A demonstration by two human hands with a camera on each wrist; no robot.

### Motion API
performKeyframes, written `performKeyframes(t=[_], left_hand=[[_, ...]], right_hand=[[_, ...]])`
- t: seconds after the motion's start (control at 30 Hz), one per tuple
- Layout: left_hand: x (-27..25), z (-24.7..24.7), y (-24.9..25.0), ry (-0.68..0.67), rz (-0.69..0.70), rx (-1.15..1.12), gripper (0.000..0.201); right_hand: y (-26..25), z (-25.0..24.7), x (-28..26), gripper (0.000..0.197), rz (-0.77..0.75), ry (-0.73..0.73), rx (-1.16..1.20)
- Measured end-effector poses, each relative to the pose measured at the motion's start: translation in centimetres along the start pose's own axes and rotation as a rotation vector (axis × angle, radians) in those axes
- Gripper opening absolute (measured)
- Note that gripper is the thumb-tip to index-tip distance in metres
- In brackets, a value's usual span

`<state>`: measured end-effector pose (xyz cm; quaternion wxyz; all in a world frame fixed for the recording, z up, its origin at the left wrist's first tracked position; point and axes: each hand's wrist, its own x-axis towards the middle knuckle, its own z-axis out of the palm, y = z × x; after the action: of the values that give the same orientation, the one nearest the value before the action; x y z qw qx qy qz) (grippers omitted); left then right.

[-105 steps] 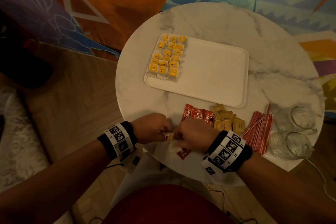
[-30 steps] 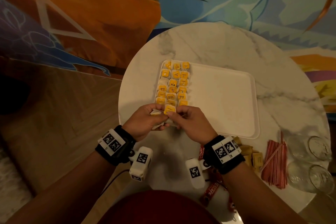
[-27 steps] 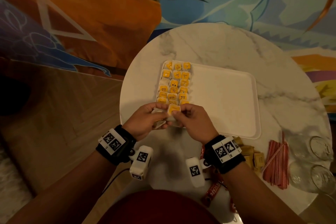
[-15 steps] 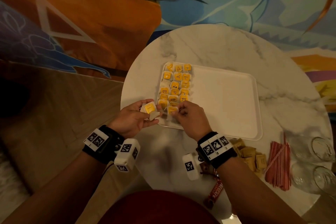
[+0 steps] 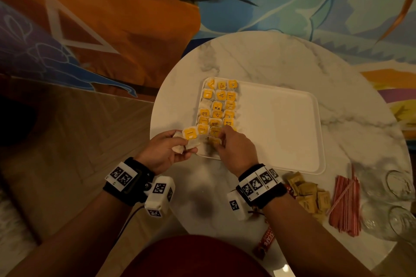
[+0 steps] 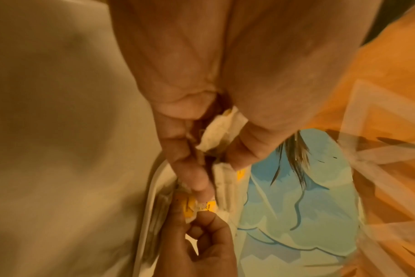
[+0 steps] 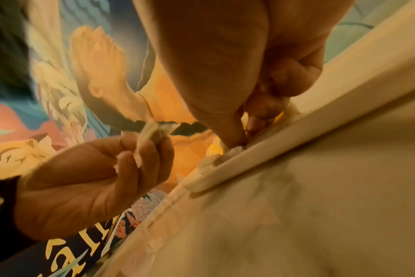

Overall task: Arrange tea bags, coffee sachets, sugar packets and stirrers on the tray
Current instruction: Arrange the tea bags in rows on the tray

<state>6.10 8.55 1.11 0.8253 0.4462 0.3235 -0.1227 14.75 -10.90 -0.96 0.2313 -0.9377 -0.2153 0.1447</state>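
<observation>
A white tray (image 5: 281, 132) lies on the round marble table (image 5: 270, 60). Several yellow-tagged tea bags (image 5: 217, 105) fill its left side in rows. My left hand (image 5: 167, 148) hovers just off the tray's near-left corner and holds a small bunch of tea bags (image 5: 190, 136), also seen as a white stack of tea bags (image 6: 222, 131) between thumb and fingers. My right hand (image 5: 234, 146) is at the tray's near-left edge and pinches one tea bag (image 5: 213, 140) down onto the tray; the right wrist view shows its fingertips (image 7: 237, 138) at the tray rim (image 7: 296, 131).
Brown sugar packets (image 5: 310, 195) and red stirrers (image 5: 344, 204) lie near the table's front right, beside two glasses (image 5: 396, 186). A red coffee sachet (image 5: 266, 240) hangs near the front edge. The right part of the tray is bare.
Both hands came from the table's front edge to the tray. In the last second the left hand drew left with its tea bags while the right hand stayed at the bottom row.
</observation>
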Motion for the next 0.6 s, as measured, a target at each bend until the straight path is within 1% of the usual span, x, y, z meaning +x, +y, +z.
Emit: performKeyframes(t=[0.07, 0.17, 0.27, 0.33, 0.37, 0.43, 0.5, 0.6], left_hand=[[-0.1, 0.2, -0.1, -0.019, -0.009, 0.011, 0.015], [0.0, 0.5, -0.2, -0.030, -0.016, 0.000, 0.013], [0.1, 0.8, -0.5, -0.033, -0.016, 0.022, 0.013], [0.2, 1.1, -0.6, -0.049, -0.010, 0.038, 0.015], [0.2, 1.2, -0.7, -0.054, -0.001, 0.050, 0.016], [0.2, 1.5, -0.8, -0.057, 0.023, 0.075, 0.017], [0.2, 1.8, -0.8, -0.067, 0.039, 0.103, 0.018], [0.3, 2.0, -0.8, -0.084, 0.063, 0.182, 0.020]], right_hand=[[-0.2, 0.0, -0.1, 0.022, 0.008, 0.005, -0.015], [-0.2, -0.3, -0.2, 0.026, 0.001, 0.031, 0.055], [-0.1, -0.7, -0.6, 0.030, -0.119, 0.081, 0.206], [-0.5, -1.0, -1.0, 0.030, -0.180, 0.061, 0.347], [-0.9, -1.1, -1.2, 0.027, -0.164, 0.045, 0.431], [-1.5, -1.3, -1.6, 0.017, -0.074, -0.011, 0.621], [-1.6, -1.0, -1.6, 0.017, -0.036, -0.051, 0.692], [-1.8, -0.6, -1.7, 0.010, 0.001, -0.078, 0.796]])
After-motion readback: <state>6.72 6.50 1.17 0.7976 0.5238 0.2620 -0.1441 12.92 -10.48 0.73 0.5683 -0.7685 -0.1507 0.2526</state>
